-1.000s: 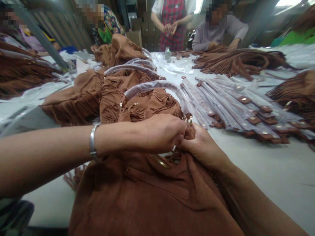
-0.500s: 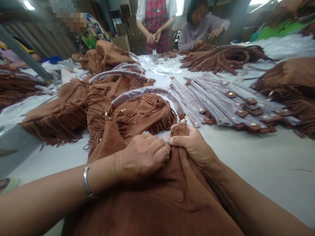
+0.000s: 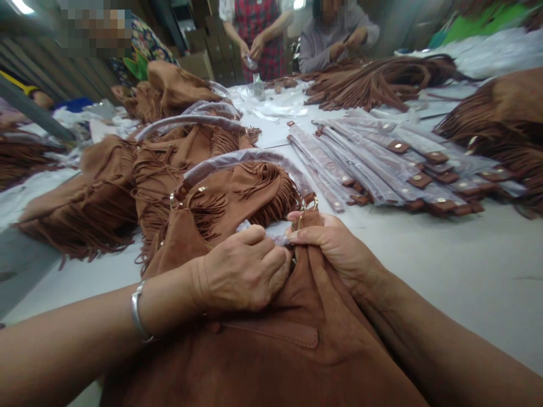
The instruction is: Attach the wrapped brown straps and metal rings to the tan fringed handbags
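Note:
A brown suede bag (image 3: 263, 362) lies in front of me, its plastic-wrapped handle (image 3: 246, 157) arching away from me between gold rings. My right hand (image 3: 333, 243) pinches the bag's top corner beside the zipper end, just below the right-hand ring. My left hand (image 3: 250, 268) is closed at the bag's opening, with a crumpled piece of clear plastic (image 3: 275, 238) showing between its fingers and my right thumb. The left fingertips are partly hidden behind the knuckles.
Fringed brown bags (image 3: 85, 198) are heaped at the left. Plastic-wrapped straps (image 3: 360, 161) lie at the right, with brown strips (image 3: 382, 82) behind them and another fringed bag (image 3: 517, 113) at the far right. Several people work across the table (image 3: 466, 271).
More of the crumpled plastic shows between my hands. My left hand has turned slightly and sits a little lower. The view has shifted somewhat.

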Demonstrator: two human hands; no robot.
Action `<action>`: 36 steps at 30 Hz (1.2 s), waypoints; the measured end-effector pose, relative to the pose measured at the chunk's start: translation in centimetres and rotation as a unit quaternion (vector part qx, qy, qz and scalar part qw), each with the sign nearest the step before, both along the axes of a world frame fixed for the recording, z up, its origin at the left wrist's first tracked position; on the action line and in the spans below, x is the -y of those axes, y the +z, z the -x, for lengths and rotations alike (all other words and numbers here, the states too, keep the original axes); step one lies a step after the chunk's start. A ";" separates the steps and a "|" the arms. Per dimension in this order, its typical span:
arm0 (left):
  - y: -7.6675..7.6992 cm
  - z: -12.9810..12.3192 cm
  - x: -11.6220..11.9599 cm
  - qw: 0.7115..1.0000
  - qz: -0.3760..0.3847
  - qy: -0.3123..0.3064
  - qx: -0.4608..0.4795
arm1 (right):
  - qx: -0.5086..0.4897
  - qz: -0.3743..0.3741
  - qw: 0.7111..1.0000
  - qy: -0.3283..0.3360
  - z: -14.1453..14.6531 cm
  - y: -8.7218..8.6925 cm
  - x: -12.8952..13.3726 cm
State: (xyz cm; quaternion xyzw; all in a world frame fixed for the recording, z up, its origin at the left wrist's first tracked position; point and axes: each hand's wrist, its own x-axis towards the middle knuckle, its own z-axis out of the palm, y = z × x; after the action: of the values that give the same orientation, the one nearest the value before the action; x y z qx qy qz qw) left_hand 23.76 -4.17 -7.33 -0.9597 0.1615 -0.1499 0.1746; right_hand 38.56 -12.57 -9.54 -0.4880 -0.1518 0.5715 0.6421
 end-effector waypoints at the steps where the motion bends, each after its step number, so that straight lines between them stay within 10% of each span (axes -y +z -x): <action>1: 0.0 -0.1 -0.1 1.000 -0.008 0.002 0.004 | -0.006 0.002 1.000 -0.001 0.0 -0.1 0.0; 14: 0.1 0.2 -2.7 0.995 -0.055 -0.008 0.080 | -0.131 -0.058 0.987 0.078 -0.1 -1.0 -0.3; 21: -1.6 0.7 -1.6 0.955 0.182 0.227 -0.058 | -0.136 -0.073 0.986 0.063 -0.5 -1.0 -0.3; 25: 0.7 1.4 -0.9 0.833 0.438 0.338 -0.015 | -0.131 -0.064 0.989 0.033 -0.5 -0.7 -0.2; 31: 3.1 2.3 0.5 0.484 0.788 0.376 0.057 | -0.097 -0.062 0.993 -0.004 0.1 0.0 0.0; 36: 2.1 1.0 1.7 0.381 0.860 0.339 0.018 | -0.073 -0.082 0.994 -0.010 0.5 0.1 0.0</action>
State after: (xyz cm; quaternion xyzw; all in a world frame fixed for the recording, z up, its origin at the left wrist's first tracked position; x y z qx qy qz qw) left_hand 22.78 -5.83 -5.21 -0.5674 -0.3964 -0.1541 -0.7051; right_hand 38.05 -12.62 -9.44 -0.3924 -0.1459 0.5849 0.6947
